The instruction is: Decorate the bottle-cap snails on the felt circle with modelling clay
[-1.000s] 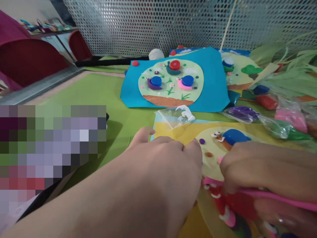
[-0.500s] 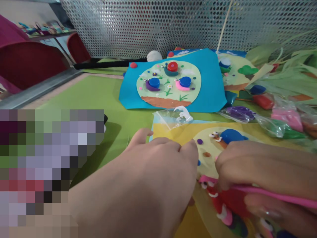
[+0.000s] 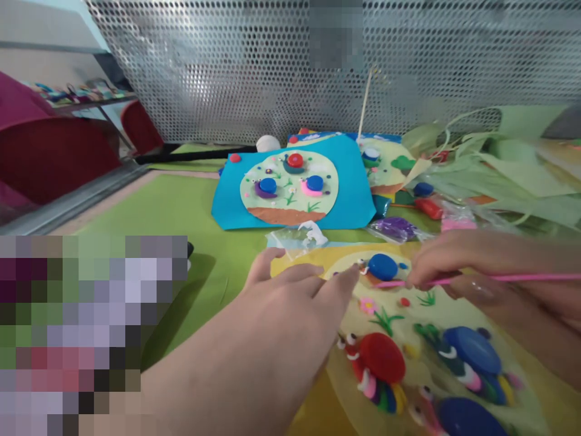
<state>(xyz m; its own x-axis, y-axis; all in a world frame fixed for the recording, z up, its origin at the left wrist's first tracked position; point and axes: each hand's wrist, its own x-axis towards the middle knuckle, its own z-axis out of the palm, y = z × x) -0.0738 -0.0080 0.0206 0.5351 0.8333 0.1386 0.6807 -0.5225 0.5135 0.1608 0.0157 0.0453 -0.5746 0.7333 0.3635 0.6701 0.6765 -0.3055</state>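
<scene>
My right hand point(image 3: 481, 266) pinches a thin pink stick-like tool point(image 3: 521, 278). Its tip lies just below a clay snail with a blue shell point(image 3: 382, 266) on the yellow picture point(image 3: 299, 418). My left hand point(image 3: 290, 303) is spread out, its fingers over the picture's left edge and empty. Nearer to me on the picture are a clay snail with a red shell point(image 3: 382, 357), another with a blue shell point(image 3: 476, 351), and a further blue-shelled one point(image 3: 472, 418) cut off below. A pink clay flower point(image 3: 368, 305) and green clay grass point(image 3: 387, 319) lie between.
Behind stands a blue card point(image 3: 354, 181) with smaller clay snails. A clear bag with white clay point(image 3: 311, 233) touches the picture's top edge. Bags of purple clay point(image 3: 397, 228) and red clay point(image 3: 429, 208) lie at right. A perforated metal panel point(image 3: 204, 72) closes the back.
My right hand has moved up and away from the red-shelled snail, taking the pink tool to the upper blue-shelled snail. My left hand's fingers are more spread. The view has tilted up.
</scene>
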